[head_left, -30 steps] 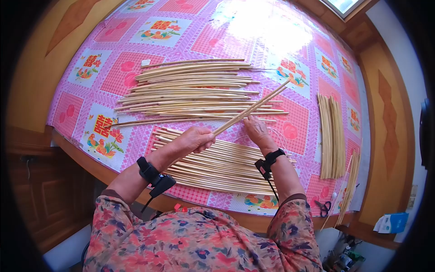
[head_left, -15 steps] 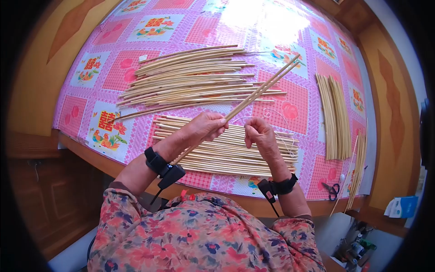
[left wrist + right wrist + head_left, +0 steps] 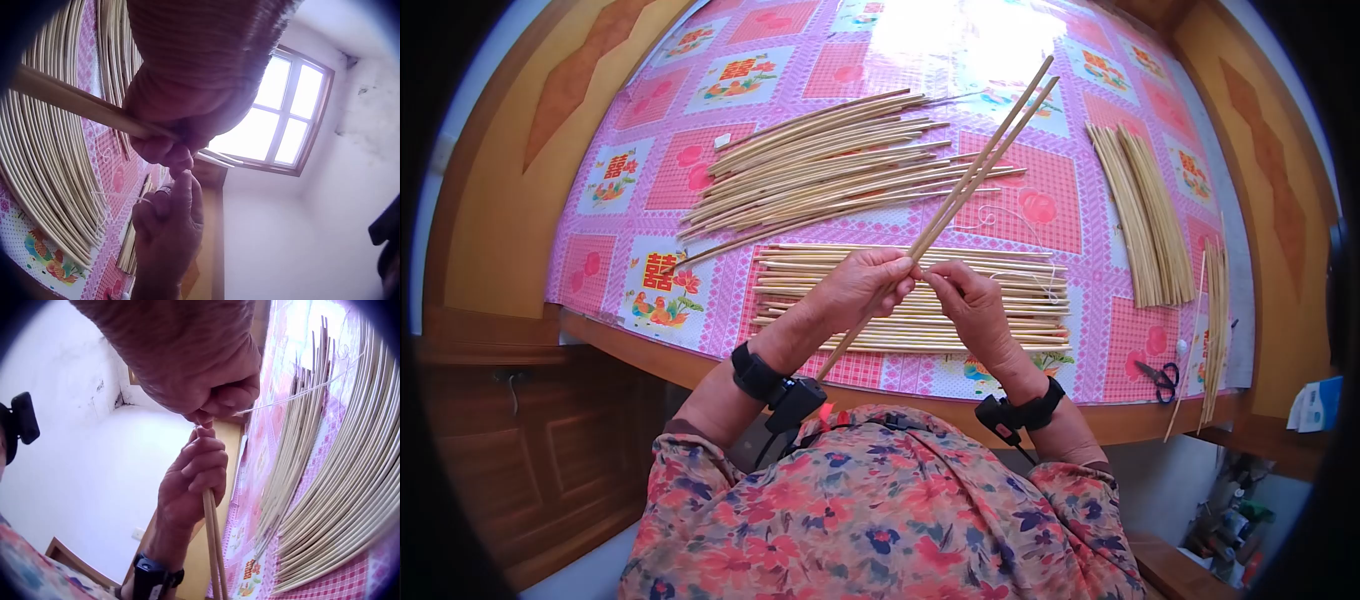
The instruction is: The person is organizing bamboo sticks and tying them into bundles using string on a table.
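My left hand [image 3: 860,288] grips two long pale wooden sticks [image 3: 947,219] side by side, slanting from near my body up to the right. Their far ends spread slightly apart. Close against it, my right hand [image 3: 972,305] pinches a thin white string [image 3: 281,402] with thumb and forefinger. The fingertips of both hands meet at the sticks in both wrist views. From the right hand the string trails off over the table. Below the hands lies an even row of sticks [image 3: 1020,322], and beyond it a looser pile of sticks [image 3: 820,165].
A patterned pink cloth [image 3: 650,210] covers the table. Another bundle of thin sticks [image 3: 1145,225] lies at the right, with a narrower bundle [image 3: 1215,330] near the front corner. Dark-handled scissors [image 3: 1166,382] rest beside that one. The wooden table edge [image 3: 640,350] runs before my body.
My right hand has come up from the stick row to meet my left fingers. The held sticks have turned steeper, and the head view has shifted a little.
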